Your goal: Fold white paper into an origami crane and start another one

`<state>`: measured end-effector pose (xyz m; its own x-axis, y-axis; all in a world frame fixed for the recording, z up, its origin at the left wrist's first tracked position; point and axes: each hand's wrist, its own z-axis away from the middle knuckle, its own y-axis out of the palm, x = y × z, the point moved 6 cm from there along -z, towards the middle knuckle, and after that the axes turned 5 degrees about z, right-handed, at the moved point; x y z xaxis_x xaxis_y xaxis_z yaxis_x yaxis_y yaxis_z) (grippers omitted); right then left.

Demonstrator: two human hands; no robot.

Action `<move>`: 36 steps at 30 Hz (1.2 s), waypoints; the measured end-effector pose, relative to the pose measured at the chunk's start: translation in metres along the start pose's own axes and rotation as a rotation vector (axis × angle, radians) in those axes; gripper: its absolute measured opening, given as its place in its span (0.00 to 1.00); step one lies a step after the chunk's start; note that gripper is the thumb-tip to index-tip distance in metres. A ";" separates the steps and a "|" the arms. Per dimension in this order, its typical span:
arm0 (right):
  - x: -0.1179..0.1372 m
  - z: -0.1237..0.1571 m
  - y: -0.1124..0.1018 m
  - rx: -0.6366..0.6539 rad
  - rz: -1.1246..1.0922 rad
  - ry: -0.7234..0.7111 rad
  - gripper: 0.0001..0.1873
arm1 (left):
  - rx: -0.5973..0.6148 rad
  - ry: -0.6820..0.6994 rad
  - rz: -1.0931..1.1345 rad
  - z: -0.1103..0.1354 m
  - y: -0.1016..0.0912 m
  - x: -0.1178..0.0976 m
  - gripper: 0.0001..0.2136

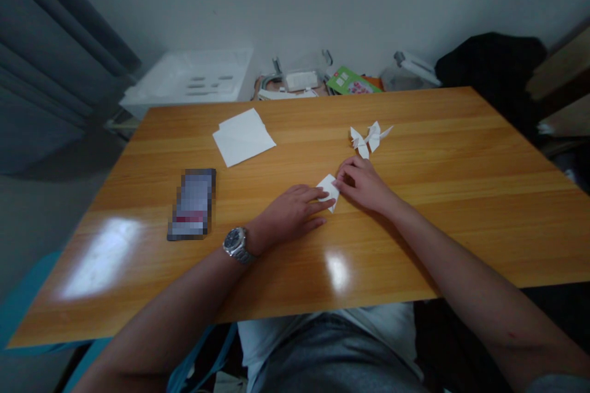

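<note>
A small folded piece of white paper (329,185) lies on the wooden table, its outline like a diamond. My left hand (295,212), with a metal watch (236,244) at the wrist, rests flat with its fingers spread, two of them across the paper. At the paper's right corner, my right hand (362,185) pinches the edge between thumb and forefinger. Just beyond that hand sit white folded paper cranes (371,138), close together. Flat white paper sheets (244,137) lie overlapped farther back on the left.
A phone (192,204), its screen blurred, lies on the left of the table (437,153). Behind the far edge are a white tray-like basin (184,80), a green booklet (353,81) and a clear container (410,73). A dark bulky thing (491,67) stands at the back right.
</note>
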<state>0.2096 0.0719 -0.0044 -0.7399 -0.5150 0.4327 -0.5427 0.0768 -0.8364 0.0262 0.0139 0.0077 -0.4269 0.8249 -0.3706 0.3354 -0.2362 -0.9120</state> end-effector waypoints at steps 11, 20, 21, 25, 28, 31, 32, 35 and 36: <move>-0.001 0.000 0.002 0.003 0.027 0.011 0.05 | 0.016 -0.011 -0.009 -0.001 0.000 0.000 0.20; -0.001 0.000 0.003 0.006 0.034 0.016 0.04 | 0.024 -0.008 0.029 -0.003 -0.003 -0.001 0.21; -0.001 0.000 0.003 0.007 0.034 0.017 0.04 | 0.025 -0.007 0.030 -0.003 -0.003 -0.001 0.21; 0.000 0.000 0.003 0.002 0.033 0.023 0.05 | 0.023 0.011 0.019 -0.001 -0.001 0.001 0.20; -0.001 0.000 0.003 0.004 0.034 0.022 0.05 | 0.020 0.026 0.001 0.000 0.000 0.002 0.19; -0.001 0.000 0.004 0.004 0.036 0.018 0.05 | 0.029 0.039 -0.015 -0.001 0.000 0.001 0.19; -0.001 0.000 0.003 0.004 0.036 0.018 0.05 | 0.032 0.041 -0.020 -0.001 0.000 0.000 0.19; -0.001 0.000 0.003 0.003 0.033 0.022 0.05 | 0.032 0.044 -0.029 -0.001 0.000 0.000 0.19; 0.000 0.000 0.003 0.003 0.032 0.023 0.05 | 0.032 0.044 -0.028 -0.001 0.001 0.000 0.19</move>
<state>0.2082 0.0723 -0.0073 -0.7657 -0.4928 0.4134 -0.5175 0.0904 -0.8509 0.0271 0.0147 0.0073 -0.3985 0.8530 -0.3372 0.2962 -0.2282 -0.9275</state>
